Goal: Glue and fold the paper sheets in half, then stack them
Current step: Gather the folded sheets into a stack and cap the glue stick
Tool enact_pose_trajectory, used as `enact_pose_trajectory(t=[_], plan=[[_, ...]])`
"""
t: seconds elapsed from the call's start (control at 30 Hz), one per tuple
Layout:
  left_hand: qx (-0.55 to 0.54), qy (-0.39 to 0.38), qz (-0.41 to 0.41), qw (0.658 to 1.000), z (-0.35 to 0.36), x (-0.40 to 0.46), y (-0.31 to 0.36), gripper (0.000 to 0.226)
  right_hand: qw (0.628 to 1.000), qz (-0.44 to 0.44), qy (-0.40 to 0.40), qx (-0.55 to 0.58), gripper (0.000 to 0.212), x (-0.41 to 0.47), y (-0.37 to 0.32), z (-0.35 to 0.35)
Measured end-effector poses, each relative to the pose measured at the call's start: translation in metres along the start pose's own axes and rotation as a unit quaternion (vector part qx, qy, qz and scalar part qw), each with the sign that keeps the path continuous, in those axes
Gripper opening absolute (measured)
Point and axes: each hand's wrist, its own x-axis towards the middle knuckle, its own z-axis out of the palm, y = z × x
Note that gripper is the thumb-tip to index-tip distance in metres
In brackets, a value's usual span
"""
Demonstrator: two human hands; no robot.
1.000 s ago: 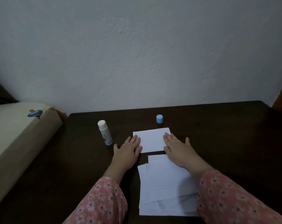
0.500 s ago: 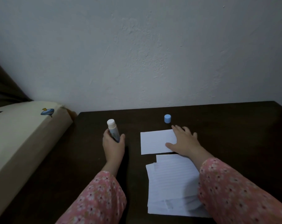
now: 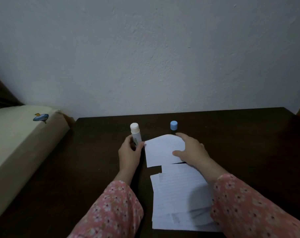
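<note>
now the left hand point(image 3: 130, 152) grips a white glue stick tube point(image 3: 135, 133) upright on the dark wooden table point(image 3: 77, 169), while the right hand point(image 3: 191, 150) pinches the folded white paper sheet point(image 3: 161, 152), curling its far edge upward. just nearer lies a loose stack of lined white sheets point(image 3: 178, 194); a small blue cap point(image 3: 173, 125) stands beyond.

A dark brown, nearly black table point(image 3: 240, 143) meets a plain pale grey-white wall point(image 3: 145, 57). Near the table's far edge stands a white glue stick point(image 3: 135, 133) with a label that may carry green print, too dim to be sure, and a light blue cap point(image 3: 173, 125). The folded sheet point(image 3: 161, 152) is white; the paper stack point(image 3: 180, 194) at the near edge is white with faint grey ruled lines. Both sleeves point(image 3: 248, 208) are pink with small white flowers. Off the left edge lies a cream cushion point(image 3: 17, 143) bearing a small blue and yellow motif.
</note>
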Motion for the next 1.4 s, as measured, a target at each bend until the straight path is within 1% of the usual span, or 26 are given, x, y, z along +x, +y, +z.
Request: enact_pose_trajectory(t=[0.1,0.17,0.27,0.33,0.37,0.4,0.47,0.53,0.6,0.67,0.73,0.77,0.83,0.87,0.9,0.97,1.0,1.03,1.1,1.2,1.3,1.4], plan=[[0.005,0.001,-0.005,1.0,0.0,0.001,0.001,0.049,0.988,0.015,0.04,0.149,0.065,-0.004,0.0,-0.002],[0.011,-0.002,-0.003,1.0,0.0,0.003,0.002,0.05,0.975,0.009,0.082,0.204,0.058,-0.008,0.002,-0.009],[0.009,-0.014,-0.011,1.0,-0.002,0.005,0.003,0.055,0.949,-0.006,0.13,0.289,0.054,-0.018,0.006,-0.02],[-0.008,-0.019,-0.021,1.0,-0.004,0.004,0.002,0.065,0.934,-0.007,0.143,0.327,0.052,-0.029,0.01,-0.028],[-0.015,-0.01,-0.025,1.0,-0.006,0.002,0.003,0.068,0.93,-0.006,0.146,0.337,0.052,-0.035,0.012,-0.032],[-0.019,0.01,-0.024,0.999,-0.007,-0.003,0.003,0.068,0.928,-0.003,0.144,0.343,0.053,-0.042,0.014,-0.036],[-0.022,0.049,0.001,0.999,-0.01,-0.018,0.005,0.055,0.933,0.019,0.111,0.343,0.056,-0.055,0.019,-0.041],[-0.013,0.04,0.066,0.997,-0.01,-0.037,0.006,0.037,0.941,0.044,0.059,0.331,0.058,-0.068,0.022,-0.041],[0.015,0.002,0.143,0.99,-0.007,-0.054,0.008,0.026,0.948,0.05,0.018,0.313,0.058,-0.08,0.023,-0.038],[0.055,-0.048,0.201,0.977,-0.003,-0.064,0.013,0.027,0.965,0.061,-0.007,0.257,0.059,-0.091,0.023,-0.034],[0.129,-0.139,0.232,0.954,0.003,-0.068,0.023,0.036,0.987,0.072,-0.017,0.143,0.063,-0.099,0.024,-0.031],[0.19,-0.197,0.228,0.935,0.006,-0.071,0.03,0.047,0.995,0.074,-0.009,0.073,0.066,-0.102,0.025,-0.03],[0.325,-0.294,0.19,0.878,0.011,-0.078,0.042,0.069,0.997,0.058,0.007,-0.041,0.075,-0.109,0.027,-0.03],[0.371,-0.318,0.179,0.854,0.014,-0.081,0.047,0.075,0.997,0.042,-0.009,-0.063,0.082,-0.112,0.029,-0.031],[0.396,-0.328,0.173,0.84,0.016,-0.083,0.051,0.077,0.996,0.023,-0.048,-0.07,0.09,-0.116,0.031,-0.035],[0.407,-0.326,0.169,0.836,0.019,-0.087,0.057,0.078,0.982,0.0,-0.154,-0.107,0.108,-0.123,0.035,-0.045],[0.411,-0.324,0.168,0.835,0.019,-0.088,0.059,0.078,0.972,-0.001,-0.193,-0.137,0.114,-0.127,0.037,-0.049],[0.415,-0.324,0.164,0.834,0.019,-0.089,0.061,0.078,0.965,0.004,-0.211,-0.158,0.117,-0.13,0.039,-0.052],[0.422,-0.331,0.145,0.831,0.02,-0.089,0.063,0.077,0.964,0.008,-0.208,-0.167,0.116,-0.129,0.042,-0.055],[0.43,-0.334,0.097,0.833,0.02,-0.088,0.063,0.079,0.97,0.005,-0.166,-0.175,0.109,-0.12,0.044,-0.055],[0.439,-0.301,0.033,0.846,0.017,-0.089,0.063,0.08,0.981,0.008,-0.087,-0.172,0.1,-0.113,0.046,-0.051],[0.435,-0.269,-0.064,0.857,0.014,-0.089,0.065,0.08,0.985,0.045,0.0,-0.167,0.086,-0.112,0.049,-0.041]])
